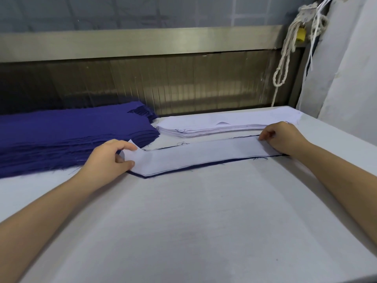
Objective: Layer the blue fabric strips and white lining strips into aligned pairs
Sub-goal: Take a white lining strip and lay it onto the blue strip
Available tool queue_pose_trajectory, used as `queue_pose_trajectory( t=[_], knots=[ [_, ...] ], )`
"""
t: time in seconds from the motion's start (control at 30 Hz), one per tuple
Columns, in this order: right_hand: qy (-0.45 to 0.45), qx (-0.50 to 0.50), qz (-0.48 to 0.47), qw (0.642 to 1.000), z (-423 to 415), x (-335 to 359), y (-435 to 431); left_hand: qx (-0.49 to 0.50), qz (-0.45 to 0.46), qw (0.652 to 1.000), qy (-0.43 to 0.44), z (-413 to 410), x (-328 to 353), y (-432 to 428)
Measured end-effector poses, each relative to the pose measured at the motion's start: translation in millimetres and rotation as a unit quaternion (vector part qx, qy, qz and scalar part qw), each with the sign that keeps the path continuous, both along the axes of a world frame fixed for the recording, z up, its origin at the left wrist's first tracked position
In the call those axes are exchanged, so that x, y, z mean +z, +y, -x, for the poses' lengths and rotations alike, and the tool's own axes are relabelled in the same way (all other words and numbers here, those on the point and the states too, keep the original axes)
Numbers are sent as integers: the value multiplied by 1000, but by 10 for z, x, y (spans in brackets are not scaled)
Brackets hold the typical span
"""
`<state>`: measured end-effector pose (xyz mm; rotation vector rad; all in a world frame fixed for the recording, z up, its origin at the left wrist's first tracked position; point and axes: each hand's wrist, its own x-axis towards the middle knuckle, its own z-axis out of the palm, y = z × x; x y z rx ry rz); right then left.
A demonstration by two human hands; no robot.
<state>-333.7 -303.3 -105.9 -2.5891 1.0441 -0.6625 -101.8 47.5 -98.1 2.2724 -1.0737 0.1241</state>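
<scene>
1. Head view: long white lining strip [204,156] lies on dark blue fabric strip [183,169] on the pale worktop [183,221], nearly aligned.
2. Its ends are pinched by left hand [108,158] and right hand [283,137].
3. Behind, blue stack [71,135] and white stack [214,128] remain unpaired.

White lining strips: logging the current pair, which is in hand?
The single white strip lying on a blue strip, held by the left hand and right hand; the others lie in a stack behind.
</scene>
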Motion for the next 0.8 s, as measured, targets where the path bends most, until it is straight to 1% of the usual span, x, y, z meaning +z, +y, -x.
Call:
queue_pose_trajectory(
  t=[0.3, 0.5, 0.7, 0.8],
  knots=[
    [4, -34, 4, 999, 16, 25, 45, -42, -36, 994, -92, -39, -38, 27],
    [12, -42, 6, 999, 19, 49, 101, -19, -41, 989, -144, -68, -63, 39],
    [10, -34, 31, 999, 26, 56, 111, 16, -71, 979, -190, -125, -101, 39],
    [13, -29, 40, 999, 24, 45, 100, 13, -67, 976, -205, -125, -111, 52]
  ],
)
